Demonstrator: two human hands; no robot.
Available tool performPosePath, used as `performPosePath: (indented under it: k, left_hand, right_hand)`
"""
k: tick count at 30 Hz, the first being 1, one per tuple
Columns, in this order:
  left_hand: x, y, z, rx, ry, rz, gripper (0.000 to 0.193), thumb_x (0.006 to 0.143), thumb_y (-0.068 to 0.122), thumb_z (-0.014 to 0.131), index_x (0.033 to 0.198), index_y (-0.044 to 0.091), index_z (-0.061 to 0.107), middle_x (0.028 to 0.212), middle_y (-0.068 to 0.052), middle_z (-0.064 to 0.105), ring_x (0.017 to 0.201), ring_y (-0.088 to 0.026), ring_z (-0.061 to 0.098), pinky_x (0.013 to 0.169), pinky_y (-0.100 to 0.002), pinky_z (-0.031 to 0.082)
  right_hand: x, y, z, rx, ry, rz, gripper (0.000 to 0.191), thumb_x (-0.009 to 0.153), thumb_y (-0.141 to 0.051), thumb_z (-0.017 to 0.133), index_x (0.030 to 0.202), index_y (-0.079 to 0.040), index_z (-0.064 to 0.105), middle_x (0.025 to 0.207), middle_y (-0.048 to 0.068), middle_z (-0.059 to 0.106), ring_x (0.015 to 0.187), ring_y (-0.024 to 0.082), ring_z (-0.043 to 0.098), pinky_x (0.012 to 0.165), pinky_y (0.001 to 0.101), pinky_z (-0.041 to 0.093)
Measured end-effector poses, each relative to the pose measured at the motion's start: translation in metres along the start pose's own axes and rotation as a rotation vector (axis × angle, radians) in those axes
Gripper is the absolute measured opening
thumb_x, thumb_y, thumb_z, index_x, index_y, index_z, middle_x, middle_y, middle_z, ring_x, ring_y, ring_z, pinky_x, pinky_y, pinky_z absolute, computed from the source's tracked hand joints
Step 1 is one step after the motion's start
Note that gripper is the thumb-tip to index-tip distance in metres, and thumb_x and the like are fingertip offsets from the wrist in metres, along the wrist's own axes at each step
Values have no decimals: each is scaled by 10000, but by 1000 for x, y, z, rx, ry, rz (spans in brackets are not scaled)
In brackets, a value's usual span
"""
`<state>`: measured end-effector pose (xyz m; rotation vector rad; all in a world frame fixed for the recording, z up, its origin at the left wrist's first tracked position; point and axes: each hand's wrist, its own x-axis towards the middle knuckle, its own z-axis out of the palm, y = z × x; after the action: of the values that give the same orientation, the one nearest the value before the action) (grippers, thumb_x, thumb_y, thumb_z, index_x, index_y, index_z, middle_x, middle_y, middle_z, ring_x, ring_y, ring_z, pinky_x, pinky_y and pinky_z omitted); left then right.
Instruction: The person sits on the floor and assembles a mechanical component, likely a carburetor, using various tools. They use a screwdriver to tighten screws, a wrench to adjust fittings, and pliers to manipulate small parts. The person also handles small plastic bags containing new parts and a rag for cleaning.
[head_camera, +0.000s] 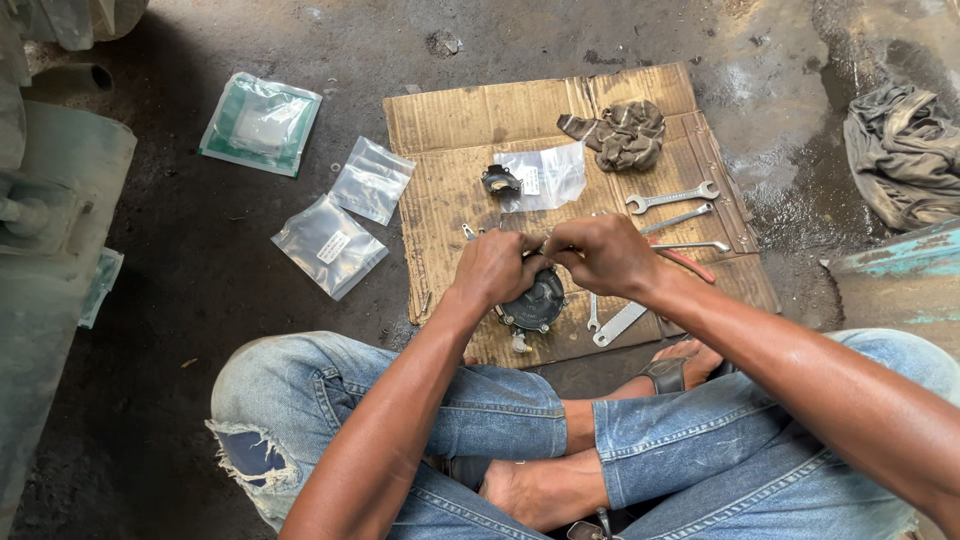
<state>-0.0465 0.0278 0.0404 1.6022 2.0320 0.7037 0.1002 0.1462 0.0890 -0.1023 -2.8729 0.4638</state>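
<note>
I sit cross-legged on the floor. My left hand (493, 266) grips a dark round metal engine part (535, 302) just above a flattened cardboard sheet (450, 130). My right hand (605, 254) meets it at the top of the part, fingers pinched together there; what they pinch is hidden. A small dark fitting (499, 180) lies on a clear plastic bag (548, 175) farther back on the cardboard.
Several wrenches (672, 198) and a red-handled tool (688, 265) lie right of my hands. A crumpled rag (620, 133) sits at the cardboard's back. Three plastic bags (330, 243) lie left on the dark floor, a grey cloth (905, 150) far right, pale machinery (50, 220) far left.
</note>
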Motion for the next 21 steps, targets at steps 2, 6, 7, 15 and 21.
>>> performPosePath:
  k: [2,6,7,15,21]
  left_hand:
    - [-2,-1,-2,-10,30,33,295,887,429,737,1100,235,801,797,-136,762,698,-294,728,704,-447,573]
    - [-4,1,-3,3,-21,16,294,882,416,711,1101,241,798,819,-135,769,732,-302,742,738,-446,582]
    - [-4,2,-2,14,-28,3,294,885,418,705,1104,245,798,822,-143,766,748,-315,739,744,-454,581]
    - [-4,-3,0,-8,96,35,351,859,414,724,1127,199,794,839,-166,761,767,-346,741,742,-472,582]
    - [-3,-5,1,69,9,-140,491,896,590,660,942,127,818,720,-170,733,688,-308,741,678,-459,594]
  right_hand:
    - [-1,-1,1,133,77,105,73,858,-46,700,813,-99,723,726,49,723,625,145,687,575,312,555]
    - [2,7,-8,-141,51,-144,175,823,40,672,750,-113,714,693,38,725,672,170,719,696,395,583]
    - [2,8,-10,-254,37,-255,213,800,78,657,725,-117,702,685,30,721,701,176,732,758,423,600]
    - [-2,7,-9,132,-25,255,143,859,-148,741,990,-102,708,770,42,746,632,186,732,562,370,584]
    - [-31,-12,-25,-23,-291,348,223,968,-232,654,1148,-102,635,901,110,760,693,225,753,612,368,581]
